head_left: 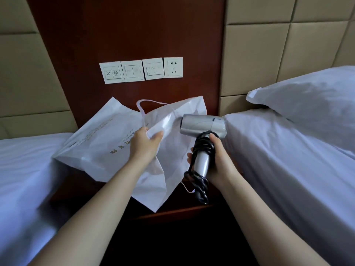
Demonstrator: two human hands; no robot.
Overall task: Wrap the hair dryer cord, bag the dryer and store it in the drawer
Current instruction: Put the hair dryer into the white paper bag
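Bag (107,139) txt too blurry; nightstand (182,211) mostly hidden.

We see only the person's two arms. The left forearm (99,204) and right forearm (255,212) are bare along their whole visible length, slender and smooth, and look broader toward the lower frame edge. The left grip (146,144) and right grip (218,162) are likewise bare and slim-fingered. Their nails are too blurred for us to describe.

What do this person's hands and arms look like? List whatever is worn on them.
The left hand and right hand are bare, with no gloves, rings or watch visible. The left forearm and right forearm are uncovered to the frame edge, with no sleeves, bracelets or markings.
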